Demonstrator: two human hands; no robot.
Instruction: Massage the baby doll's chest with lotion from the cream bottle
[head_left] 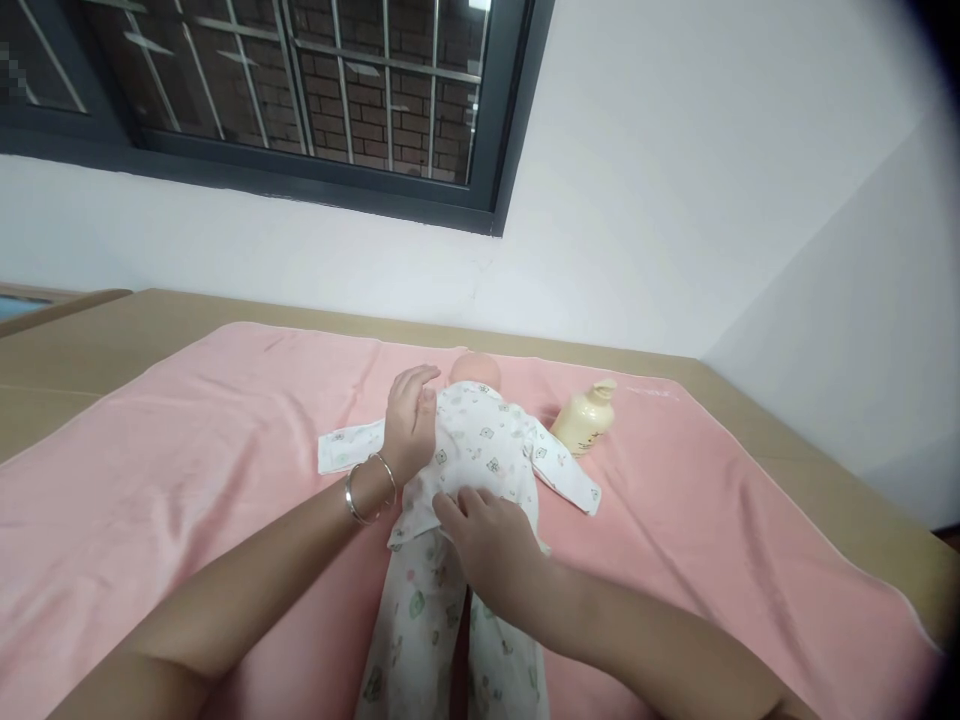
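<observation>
A baby doll (474,372) lies on a pink cloth, dressed in a white patterned shirt (480,440) and matching trousers (427,600). Its smooth round head points away from me, and both sleeves spread outward. My left hand (411,425), with two silver bangles on its wrist, rests along the shirt's left side near the shoulder, fingers stretched out. Lower down, my right hand (495,550) lies over the shirt's hem. Its fingers are curled on the fabric, partly hidden by the hand itself.
Beyond the right sleeve, a pale yellow pump bottle (586,418) leans on the pink cloth (675,540). The cloth covers most of a wooden table (187,310). A white wall (615,200) and a dark-framed barred window (337,180) stand behind it.
</observation>
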